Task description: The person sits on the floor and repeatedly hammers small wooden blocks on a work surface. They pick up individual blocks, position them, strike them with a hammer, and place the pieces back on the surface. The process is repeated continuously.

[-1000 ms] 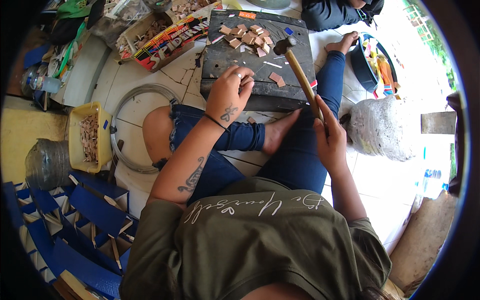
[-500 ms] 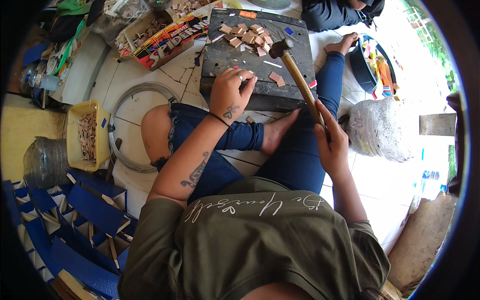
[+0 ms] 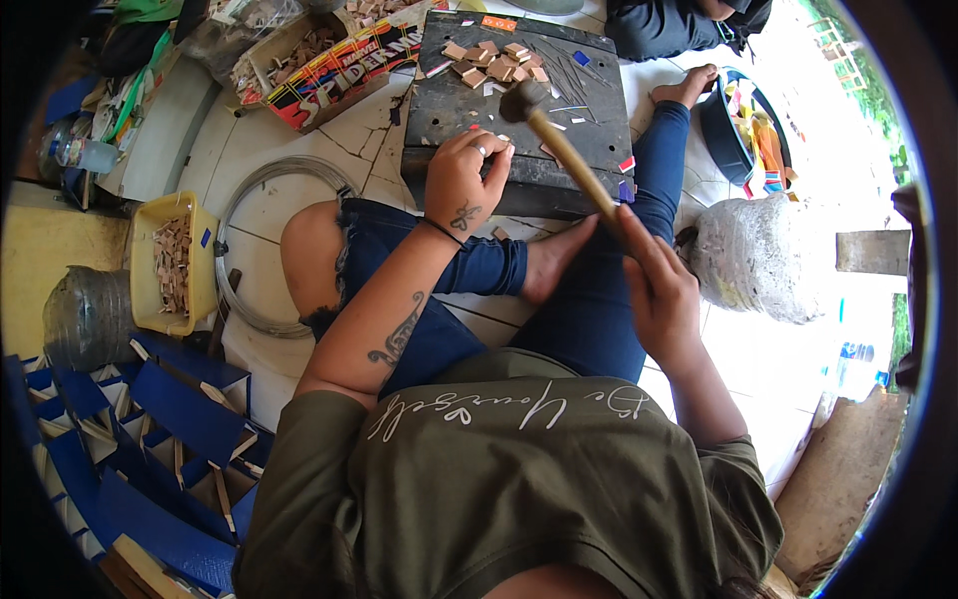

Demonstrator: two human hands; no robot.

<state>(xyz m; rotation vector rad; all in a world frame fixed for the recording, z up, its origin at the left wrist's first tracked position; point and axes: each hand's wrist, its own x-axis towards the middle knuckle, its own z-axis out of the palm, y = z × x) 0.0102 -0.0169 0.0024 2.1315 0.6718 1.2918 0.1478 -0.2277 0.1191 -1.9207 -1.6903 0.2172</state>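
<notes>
A hammer (image 3: 576, 160) with a wooden handle is in my right hand (image 3: 663, 298), fingers wrapped round the lower handle. Its dark head hangs tilted above the black work block (image 3: 431, 105). At the block's near edge, my left hand (image 3: 467, 172) rests with thumb and fingers pinched together; whatever is between them is too small to make out. Several small wooden pieces (image 3: 496, 66) lie heaped on the block's far half. Thin dark wire-like bits (image 3: 567, 72), white scraps and a blue scrap (image 3: 581, 59) are scattered to their right.
A printed cardboard box (image 3: 344, 80) of wood pieces stands beyond the block's left side. Left of me are a wire coil (image 3: 232, 225), a yellow basket (image 3: 145, 255) and blue box-like pieces (image 3: 190, 399). On the right are a dark tub (image 3: 714, 130), a wrapped bundle (image 3: 753, 260) and another person's leg (image 3: 654, 35).
The hammer's head has swung left and nearer to my left hand, with my right hand turning slightly. My left hand stays pinched at the block's edge, shifted a little.
</notes>
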